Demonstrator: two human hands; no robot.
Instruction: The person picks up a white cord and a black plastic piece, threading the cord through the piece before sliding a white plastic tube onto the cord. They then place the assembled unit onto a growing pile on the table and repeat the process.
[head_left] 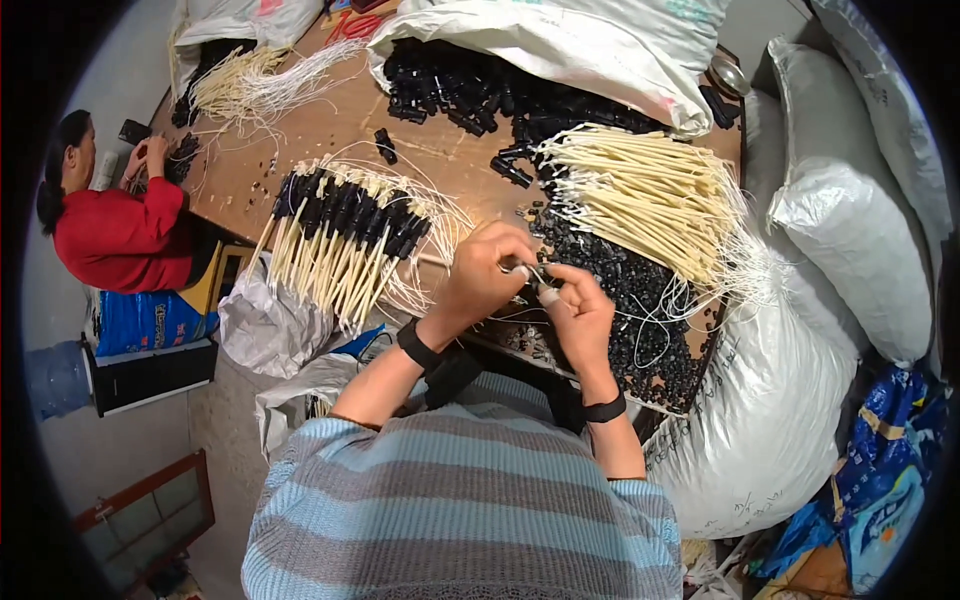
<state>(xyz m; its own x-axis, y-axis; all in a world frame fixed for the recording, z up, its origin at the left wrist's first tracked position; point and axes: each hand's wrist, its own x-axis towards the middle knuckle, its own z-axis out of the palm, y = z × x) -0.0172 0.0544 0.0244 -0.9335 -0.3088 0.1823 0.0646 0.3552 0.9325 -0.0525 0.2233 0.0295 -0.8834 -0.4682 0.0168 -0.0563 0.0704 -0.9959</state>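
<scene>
Dark piece (537, 271), small and thin, sits pinched between my two hands just above the desk (440, 150), close to its near edge; it is too small and too covered for me to tell its shape. The fingers of my left hand (490, 268) are closed on it from one side, and those of my right hand (580, 305) grip it from the other, thumb against forefinger. I have a black band (416, 345) around each wrist.

Just beside my right hand, small black parts (615, 315) are heaped along the near edge up to the near right corner. A bundle of cream sticks (640, 195) lies beyond them, white strings (745, 265) trailing over the right edge. On my left, more sticks with black sleeves (345, 212) lie side by side, their bare ends jutting past the near edge.

Toward the far edge, a white sack (570, 45) lies open, with black tubes (450, 85) spilling out. At the left end of the desk, a person in red (125, 235) works with both hands raised near a small dark heap (182, 158).
</scene>
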